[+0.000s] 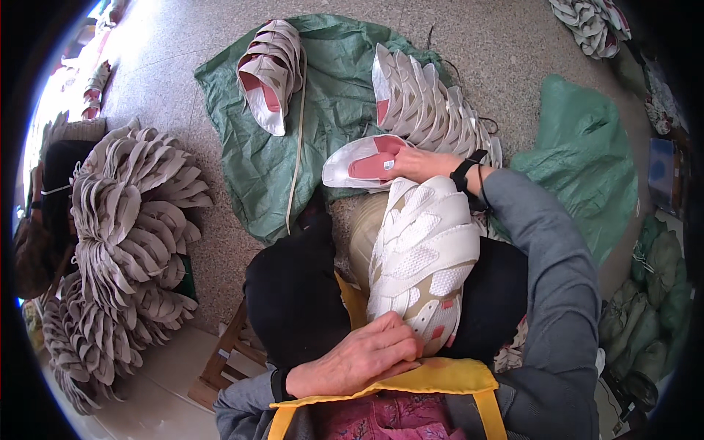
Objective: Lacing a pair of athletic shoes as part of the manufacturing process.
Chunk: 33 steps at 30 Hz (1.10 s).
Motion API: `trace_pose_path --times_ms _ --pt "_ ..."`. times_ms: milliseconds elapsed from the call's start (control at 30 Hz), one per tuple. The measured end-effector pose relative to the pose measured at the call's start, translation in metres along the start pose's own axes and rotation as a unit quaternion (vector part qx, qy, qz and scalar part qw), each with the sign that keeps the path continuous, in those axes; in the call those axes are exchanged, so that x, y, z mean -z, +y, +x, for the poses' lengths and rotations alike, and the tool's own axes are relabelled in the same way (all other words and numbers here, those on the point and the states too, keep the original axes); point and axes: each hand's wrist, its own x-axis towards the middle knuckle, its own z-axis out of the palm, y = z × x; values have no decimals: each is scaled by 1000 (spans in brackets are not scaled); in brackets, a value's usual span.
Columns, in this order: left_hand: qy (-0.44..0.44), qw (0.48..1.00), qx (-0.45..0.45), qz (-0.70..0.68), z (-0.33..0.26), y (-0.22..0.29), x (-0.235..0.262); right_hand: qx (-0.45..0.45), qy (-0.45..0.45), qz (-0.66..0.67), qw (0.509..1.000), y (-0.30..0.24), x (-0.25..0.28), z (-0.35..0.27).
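A stack of white-and-beige shoe uppers [425, 257], nested one over another, lies across my lap. At its near end my left hand [370, 353] rests with curled fingers pressed together; whatever they hold is hidden. My right hand [425, 164] reaches past the stack's far end and grips a shoe upper [348, 167], whose pink-red lining and white edge face up. Just beyond that hand, a row of nested uppers [429, 99] lies on a green plastic sheet [323, 66]. Another short stack of uppers [273, 77] lies farther left on the sheet.
Large bundles of grey shoe pieces [117, 242] are heaped at the left by a wooden stool or crate [229, 359]. A pale strap [297, 161] runs over the sheet. Green sacking [579, 154] lies at the right, with filled bags [649, 293] nearer. More uppers [590, 26] lie far right.
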Motion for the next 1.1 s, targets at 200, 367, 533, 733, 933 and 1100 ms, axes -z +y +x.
trace_pose_path --times_ms 200,367,533,733,933,1100 --pt "14 1000 5 -15 6 -2 0 -75 -106 59 990 -5 28 16" --pt "3 1000 29 2 5 -1 0 -112 -103 80 985 -16 41 17" --pt "8 999 33 14 5 -2 -1 -65 -123 55 989 -1 24 30" --pt "18 1000 13 7 9 -1 -1 -40 -98 -17 994 25 -19 27" --pt "27 999 16 6 7 -5 -5 -32 -45 -67 996 8 11 18" --pt "27 999 16 16 8 -3 -4 -53 24 -257 965 13 38 31"
